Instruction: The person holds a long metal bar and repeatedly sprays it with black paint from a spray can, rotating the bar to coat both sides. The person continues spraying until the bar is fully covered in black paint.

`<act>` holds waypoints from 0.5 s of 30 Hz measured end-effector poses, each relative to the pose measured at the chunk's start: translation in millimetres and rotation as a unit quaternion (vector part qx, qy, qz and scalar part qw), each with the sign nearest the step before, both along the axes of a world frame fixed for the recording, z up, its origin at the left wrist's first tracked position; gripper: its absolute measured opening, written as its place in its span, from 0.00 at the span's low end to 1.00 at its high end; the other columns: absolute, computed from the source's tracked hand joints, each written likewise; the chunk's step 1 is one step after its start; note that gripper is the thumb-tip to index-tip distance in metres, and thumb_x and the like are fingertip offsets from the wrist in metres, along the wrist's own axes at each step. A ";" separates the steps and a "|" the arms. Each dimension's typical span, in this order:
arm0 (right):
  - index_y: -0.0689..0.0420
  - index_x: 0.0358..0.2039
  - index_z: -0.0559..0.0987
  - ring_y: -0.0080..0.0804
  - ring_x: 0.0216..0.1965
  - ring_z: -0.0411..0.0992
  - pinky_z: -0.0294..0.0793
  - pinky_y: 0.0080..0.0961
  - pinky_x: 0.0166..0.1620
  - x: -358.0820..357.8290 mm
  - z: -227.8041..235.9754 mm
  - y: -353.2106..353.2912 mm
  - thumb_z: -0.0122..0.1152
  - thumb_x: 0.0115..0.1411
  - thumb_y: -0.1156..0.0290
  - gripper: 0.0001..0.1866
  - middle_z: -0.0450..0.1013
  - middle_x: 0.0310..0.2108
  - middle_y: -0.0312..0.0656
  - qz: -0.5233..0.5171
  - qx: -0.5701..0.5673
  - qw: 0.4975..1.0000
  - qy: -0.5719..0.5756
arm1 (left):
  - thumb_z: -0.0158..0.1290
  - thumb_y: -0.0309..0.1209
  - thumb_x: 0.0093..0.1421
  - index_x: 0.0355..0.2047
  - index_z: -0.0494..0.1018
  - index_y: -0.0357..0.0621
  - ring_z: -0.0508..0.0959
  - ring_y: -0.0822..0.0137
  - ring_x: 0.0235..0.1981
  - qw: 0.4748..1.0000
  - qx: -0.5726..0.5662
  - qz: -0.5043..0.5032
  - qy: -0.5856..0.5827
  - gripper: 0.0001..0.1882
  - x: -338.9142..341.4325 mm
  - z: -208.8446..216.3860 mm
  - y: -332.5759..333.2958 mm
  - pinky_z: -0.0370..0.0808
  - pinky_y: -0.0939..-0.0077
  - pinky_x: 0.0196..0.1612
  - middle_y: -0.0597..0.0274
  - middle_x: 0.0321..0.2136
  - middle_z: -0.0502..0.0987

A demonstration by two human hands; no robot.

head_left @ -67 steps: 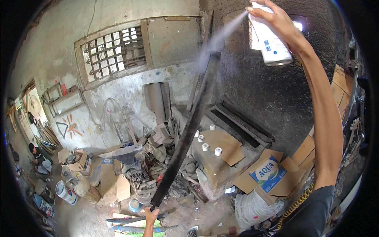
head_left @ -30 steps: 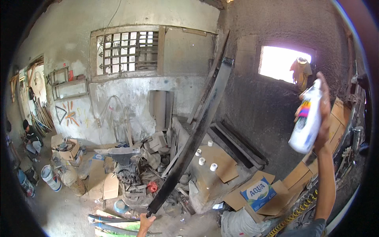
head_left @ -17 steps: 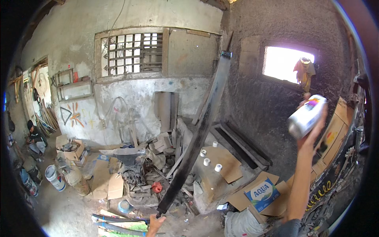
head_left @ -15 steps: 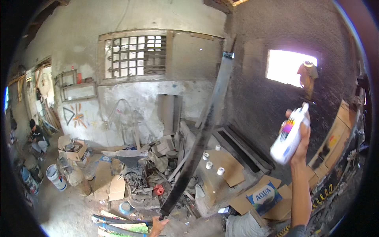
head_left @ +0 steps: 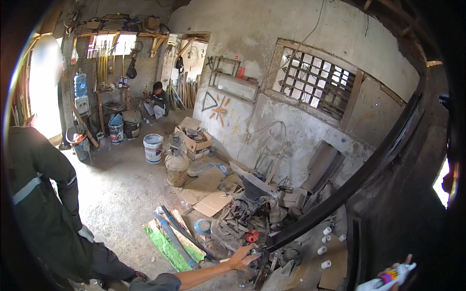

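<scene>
My left hand [head_left: 242, 258] is closed round the narrow near end of a long, flat, dark metal bar [head_left: 335, 203]. From there the bar rises at a slant to the upper right, seemingly bent by the lens. At the lower right edge, my right hand [head_left: 409, 260] grips a white bottle [head_left: 383, 280] with a pointed nozzle and a colourful label; much of this hand is cut off or behind the bottle. A red round object [head_left: 252, 236] and scrap lie just beyond my left hand. Strips of dark metal [head_left: 177, 237] lie on green and brown sheeting to its left.
A person in a dark jacket [head_left: 43, 194] stands close at the left. Another person [head_left: 158, 102] sits by the far doorway. An anvil [head_left: 252, 186] stands amid scrap. White rolls [head_left: 322, 250] sit on cardboard at right. A bucket [head_left: 153, 149] and a sack [head_left: 176, 167] stand farther back.
The view has turned left, bringing the standing person into sight. The bar leans farther right in my left hand. My right hand with the bottle has gone from raised to the lower right edge.
</scene>
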State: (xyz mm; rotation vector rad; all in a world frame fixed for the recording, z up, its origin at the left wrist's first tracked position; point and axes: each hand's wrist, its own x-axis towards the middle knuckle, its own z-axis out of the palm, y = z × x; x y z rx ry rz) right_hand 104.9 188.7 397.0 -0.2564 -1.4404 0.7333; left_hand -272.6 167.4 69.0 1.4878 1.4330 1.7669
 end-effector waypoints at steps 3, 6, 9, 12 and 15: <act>0.68 0.65 0.57 0.44 0.46 0.72 0.74 0.43 0.52 -1.1 5.1 12.0 0.51 0.58 0.49 0.44 0.68 0.51 0.54 0.086 0.014 0.985 0.147 | 0.54 0.40 0.65 0.47 0.70 0.39 0.71 0.66 0.20 0.994 -0.098 -0.036 -0.039 0.19 4.9 1.8 -6.5 0.67 0.65 0.26 0.58 0.23 0.74; 0.61 0.63 0.61 0.42 0.50 0.69 0.69 0.42 0.57 10.8 0.3 20.1 0.58 0.55 0.52 0.40 0.68 0.51 0.48 0.152 -0.007 0.972 0.177 | 0.57 0.43 0.62 0.42 0.75 0.35 0.72 0.64 0.19 0.987 0.011 -0.085 -0.136 0.20 22.5 -23.4 5.6 0.68 0.65 0.25 0.55 0.22 0.76; 0.56 0.65 0.59 0.40 0.49 0.68 0.68 0.39 0.57 15.7 -20.5 24.3 0.61 0.55 0.61 0.39 0.69 0.50 0.47 0.128 -0.094 0.985 0.068 | 0.61 0.46 0.57 0.34 0.78 0.34 0.73 0.65 0.19 0.989 -0.146 -0.023 -0.005 0.23 40.2 -66.3 13.6 0.70 0.66 0.27 0.52 0.18 0.75; 0.56 0.65 0.59 0.41 0.48 0.71 0.71 0.40 0.54 20.3 -34.9 25.2 0.57 0.59 0.61 0.35 0.70 0.50 0.50 0.083 -0.097 0.987 0.093 | 0.62 0.48 0.54 0.30 0.79 0.34 0.75 0.62 0.19 0.985 -0.164 -0.013 -0.042 0.24 78.0 -102.5 8.1 0.71 0.66 0.27 0.52 0.16 0.76; 0.56 0.65 0.60 0.40 0.51 0.71 0.72 0.39 0.55 25.2 -40.3 24.6 0.58 0.60 0.58 0.35 0.69 0.53 0.50 -0.021 -0.133 0.983 0.125 | 0.52 0.39 0.60 0.24 0.74 0.40 0.65 0.64 0.16 0.981 -0.138 0.133 -0.018 0.15 117.6 -116.4 -9.1 0.64 0.63 0.22 0.69 0.13 0.68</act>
